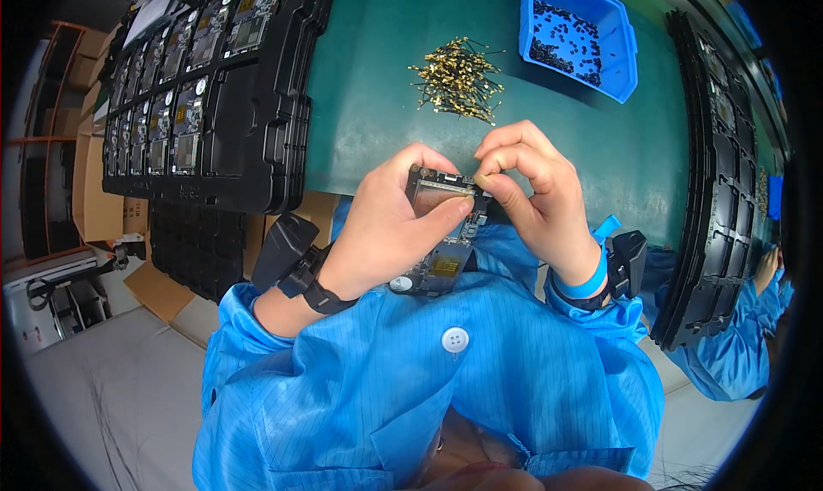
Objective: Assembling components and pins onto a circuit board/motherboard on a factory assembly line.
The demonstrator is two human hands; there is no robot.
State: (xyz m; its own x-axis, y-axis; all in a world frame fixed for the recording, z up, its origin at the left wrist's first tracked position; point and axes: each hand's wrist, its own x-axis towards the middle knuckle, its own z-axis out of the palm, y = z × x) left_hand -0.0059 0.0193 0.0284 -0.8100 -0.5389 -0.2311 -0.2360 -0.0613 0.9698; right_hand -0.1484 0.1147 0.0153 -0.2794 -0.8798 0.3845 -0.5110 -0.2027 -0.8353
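Note:
My left hand (pixel 399 221) is closed round a dark circuit board (pixel 446 260), its thumb lying across the face. The board is held at the table's near edge, in front of my blue smock. At the board's upper right corner, my right hand (pixel 536 178) pinches with thumb and forefinger; whatever sits between those fingertips is too small to make out. Beyond my hands lies a pile of short black cables with gold ends (pixel 459 78) on the green mat (pixel 369 88).
A blue bin (pixel 621 50) holding small black parts stands at the far right. Black trays of circuit boards (pixel 266 140) are stacked at left, with another black tray stack (pixel 707 182) at right. Beyond that, a co-worker's blue sleeve (pixel 729 354) shows. Cardboard boxes (pixel 99 191) stand at far left.

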